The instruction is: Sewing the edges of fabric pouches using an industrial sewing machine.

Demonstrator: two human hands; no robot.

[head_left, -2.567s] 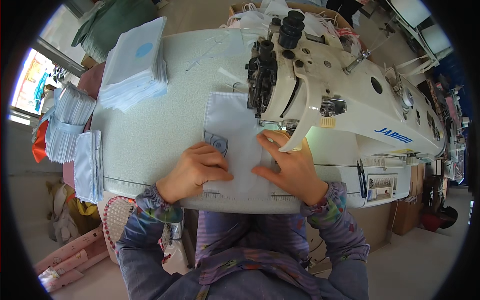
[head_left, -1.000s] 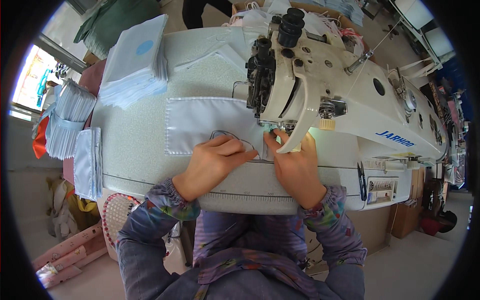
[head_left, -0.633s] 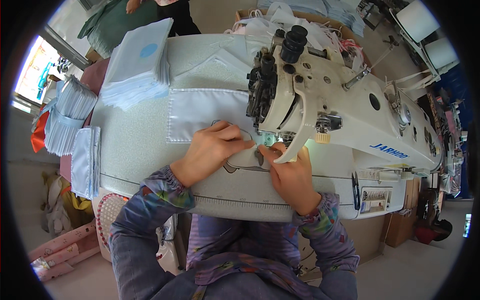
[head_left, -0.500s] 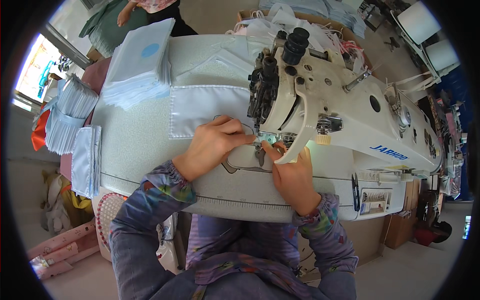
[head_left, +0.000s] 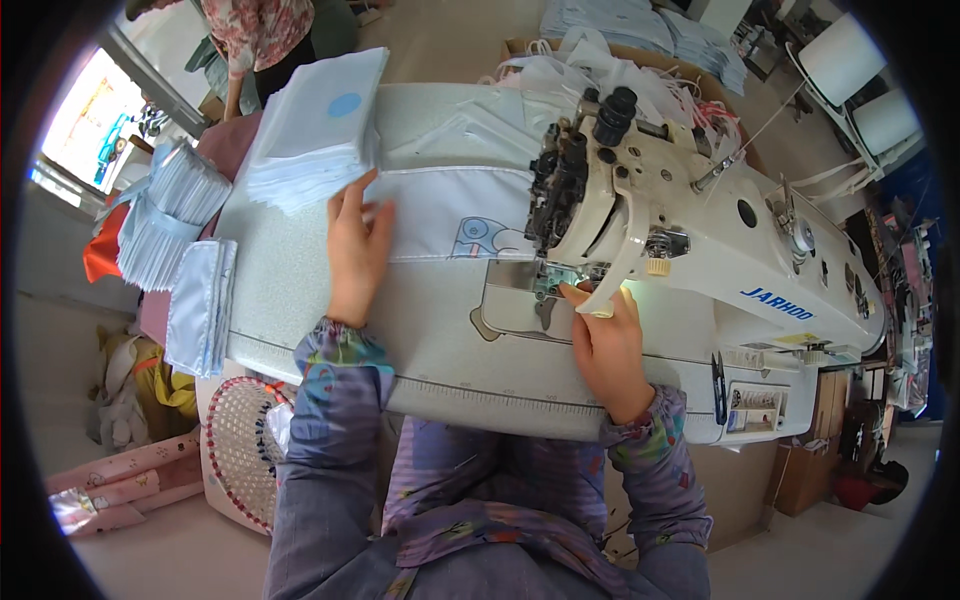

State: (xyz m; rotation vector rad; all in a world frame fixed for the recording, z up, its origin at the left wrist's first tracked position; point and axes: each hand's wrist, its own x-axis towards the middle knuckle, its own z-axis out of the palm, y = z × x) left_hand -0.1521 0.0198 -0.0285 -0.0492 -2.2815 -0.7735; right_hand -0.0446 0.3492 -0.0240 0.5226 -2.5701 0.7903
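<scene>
My left hand (head_left: pixel 357 250) lies flat and open on the pale blue fabric piece (head_left: pixel 450 215), fingers stretched out toward the stack of light blue pieces (head_left: pixel 320 125) at the far left of the tabletop (head_left: pixel 290 300). Fingertips sit right at the lower edge of that stack, touching or just short of it; I can't tell which. The fabric piece is spread across the tabletop from my left hand to the sewing machine (head_left: pixel 700 240), its right end tucked under the machine's head, a small blue printed figure showing near that end.

My right hand (head_left: pixel 605 345) is over by the needle area, loosely curled, gripping nothing that I can see, with its fingertips pressed against the metal plate just below the presser foot (head_left: pixel 550 285). The white curved guard of the machine stands just above my knuckles.

Off the left edge of the tabletop, bundles of folded light blue pieces (head_left: pixel 170 215) stand packed together, and a flatter satin-looking bundle (head_left: pixel 200 305) rests beside them at the table's corner. Behind the machine there's a heap of white loose pieces (head_left: pixel 560 75) in a box. Another person in a patterned top (head_left: pixel 260 30) stands beyond the far left corner. Below the tabletop on my left, a round mesh fan guard (head_left: pixel 240 440) sits on the floor.
</scene>
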